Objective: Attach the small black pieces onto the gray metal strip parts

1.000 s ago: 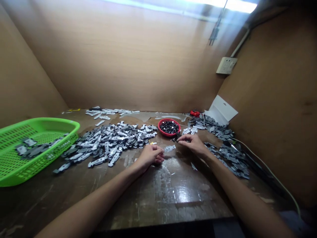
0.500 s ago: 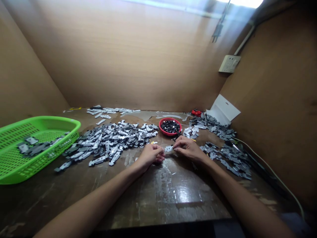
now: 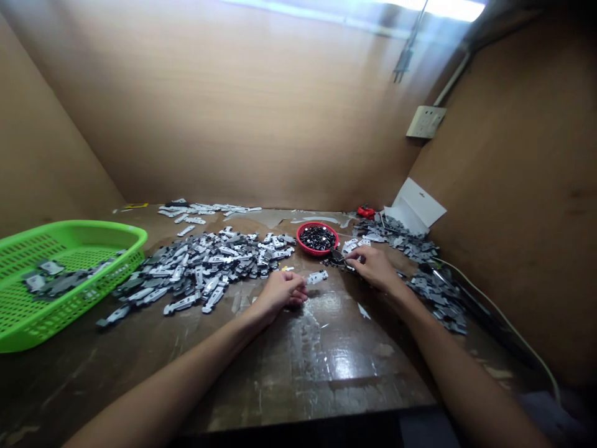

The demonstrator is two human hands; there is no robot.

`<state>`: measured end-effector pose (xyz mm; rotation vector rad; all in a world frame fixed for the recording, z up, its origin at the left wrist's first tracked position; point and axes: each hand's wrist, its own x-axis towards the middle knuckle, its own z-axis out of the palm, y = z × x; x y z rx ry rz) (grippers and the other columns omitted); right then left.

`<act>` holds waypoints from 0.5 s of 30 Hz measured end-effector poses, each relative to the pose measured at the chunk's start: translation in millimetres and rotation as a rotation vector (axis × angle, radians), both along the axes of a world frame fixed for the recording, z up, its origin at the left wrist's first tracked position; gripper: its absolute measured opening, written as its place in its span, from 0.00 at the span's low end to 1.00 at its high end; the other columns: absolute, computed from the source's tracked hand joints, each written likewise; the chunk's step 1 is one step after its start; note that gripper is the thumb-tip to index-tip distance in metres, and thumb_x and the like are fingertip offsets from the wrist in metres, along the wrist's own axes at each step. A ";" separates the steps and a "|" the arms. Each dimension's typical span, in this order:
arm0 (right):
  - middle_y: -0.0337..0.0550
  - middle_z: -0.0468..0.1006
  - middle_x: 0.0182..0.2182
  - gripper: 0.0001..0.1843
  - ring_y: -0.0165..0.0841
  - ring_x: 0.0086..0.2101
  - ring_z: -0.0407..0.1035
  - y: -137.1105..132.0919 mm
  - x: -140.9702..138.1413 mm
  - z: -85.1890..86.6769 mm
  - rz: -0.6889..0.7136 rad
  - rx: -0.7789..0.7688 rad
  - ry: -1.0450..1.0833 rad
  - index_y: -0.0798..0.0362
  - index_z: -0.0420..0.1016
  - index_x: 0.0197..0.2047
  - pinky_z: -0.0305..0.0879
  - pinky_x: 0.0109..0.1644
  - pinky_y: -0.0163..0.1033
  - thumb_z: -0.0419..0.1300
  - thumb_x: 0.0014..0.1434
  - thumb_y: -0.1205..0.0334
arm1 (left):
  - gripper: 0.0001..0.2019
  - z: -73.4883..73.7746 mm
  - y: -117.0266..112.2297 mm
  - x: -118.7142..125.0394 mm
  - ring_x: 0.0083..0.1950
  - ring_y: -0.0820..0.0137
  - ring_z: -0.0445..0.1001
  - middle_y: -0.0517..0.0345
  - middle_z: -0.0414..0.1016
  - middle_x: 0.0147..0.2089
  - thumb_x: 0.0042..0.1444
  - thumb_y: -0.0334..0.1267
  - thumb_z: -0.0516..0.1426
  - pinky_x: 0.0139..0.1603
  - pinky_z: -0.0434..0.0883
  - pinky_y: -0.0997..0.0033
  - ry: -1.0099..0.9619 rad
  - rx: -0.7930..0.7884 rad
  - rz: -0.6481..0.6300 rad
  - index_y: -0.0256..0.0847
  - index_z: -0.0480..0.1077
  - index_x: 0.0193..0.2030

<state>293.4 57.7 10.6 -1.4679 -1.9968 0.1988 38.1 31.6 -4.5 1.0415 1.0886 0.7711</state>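
Observation:
My left hand [image 3: 282, 292] rests on the worn table [image 3: 298, 354] with its fingers pinched on a small grey metal plate [image 3: 318, 277] that sticks out to the right. My right hand [image 3: 373, 266] lies further right, fingers curled at a few small dark parts [image 3: 336, 258] lying just in front of the red bowl [image 3: 318, 239]. What its fingertips hold is too small to name. The red bowl is filled with small black pieces.
A wide heap of grey metal plates [image 3: 205, 269] covers the table's left middle. More plates [image 3: 420, 267] lie along the right wall. A green basket [image 3: 60, 274] with a few plates stands at the left. A cable [image 3: 504, 323] runs along the right edge.
My right hand has left the plate held in my left hand and moved right and back, to the dark parts by the red bowl. The left hand has stayed put.

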 end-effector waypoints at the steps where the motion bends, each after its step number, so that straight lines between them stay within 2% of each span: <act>1: 0.43 0.75 0.31 0.07 0.34 0.34 0.68 1.2 2.4 -1.9 0.004 -0.016 -0.055 0.51 0.77 0.32 0.61 0.39 0.37 0.57 0.52 0.62 | 0.10 -0.4 0.2 -0.1 0.21 0.75 0.71 0.52 0.73 0.25 0.44 0.39 0.60 0.23 0.67 0.77 0.003 0.006 -0.001 0.33 0.67 0.27; 4: 0.42 0.75 0.32 0.08 0.34 0.34 0.67 2.8 3.8 -8.2 -0.012 -0.049 -0.167 0.50 0.77 0.33 0.60 0.40 0.36 0.57 0.53 0.61 | 0.11 -1.6 1.0 -0.6 0.21 0.76 0.70 0.51 0.73 0.26 0.44 0.40 0.60 0.22 0.66 0.77 0.004 0.020 -0.005 0.33 0.67 0.27; 8: 0.43 0.75 0.34 0.10 0.35 0.37 0.67 5.3 3.8 -15.6 -0.124 -0.033 -0.230 0.49 0.78 0.36 0.59 0.42 0.37 0.56 0.54 0.60 | 0.11 -1.9 1.3 -0.8 0.22 0.75 0.71 0.52 0.73 0.26 0.44 0.41 0.61 0.23 0.67 0.77 0.002 0.018 -0.015 0.33 0.67 0.27; 15: 0.43 0.74 0.31 0.08 0.35 0.34 0.66 11.4 8.6 -20.0 0.014 -0.083 -0.218 0.48 0.79 0.33 0.58 0.39 0.37 0.58 0.53 0.60 | 0.12 -0.3 0.2 -0.4 0.21 0.77 0.69 0.52 0.73 0.25 0.44 0.41 0.61 0.23 0.66 0.78 -0.005 0.027 -0.031 0.33 0.67 0.27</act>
